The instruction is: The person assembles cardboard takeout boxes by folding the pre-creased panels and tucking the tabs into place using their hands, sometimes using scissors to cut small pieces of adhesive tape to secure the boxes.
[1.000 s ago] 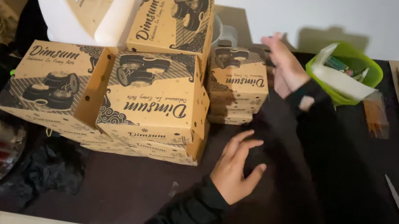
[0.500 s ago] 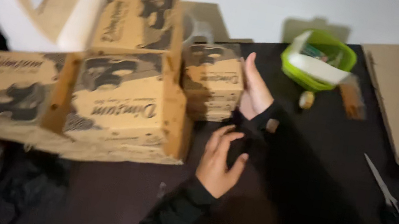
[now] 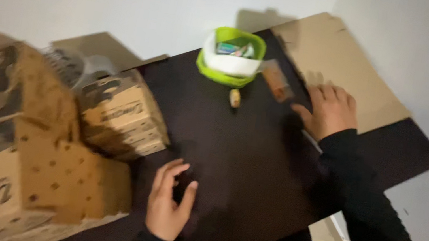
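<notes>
I see the right hand (image 3: 332, 110) spread flat, palm down, at the upper right of the frame, resting on the near edge of the cardboard sheet (image 3: 339, 60) and holding nothing. The sheet lies on the dark table (image 3: 254, 161), running toward the top right corner. Just left of that hand sits a small brown packet (image 3: 278, 82), then the green tub (image 3: 231, 55), top centre. My left hand (image 3: 170, 202), bottom centre, is loosely open and empty, fingers curled, just beside the blurred printed boxes (image 3: 37, 150) filling the left side.
</notes>
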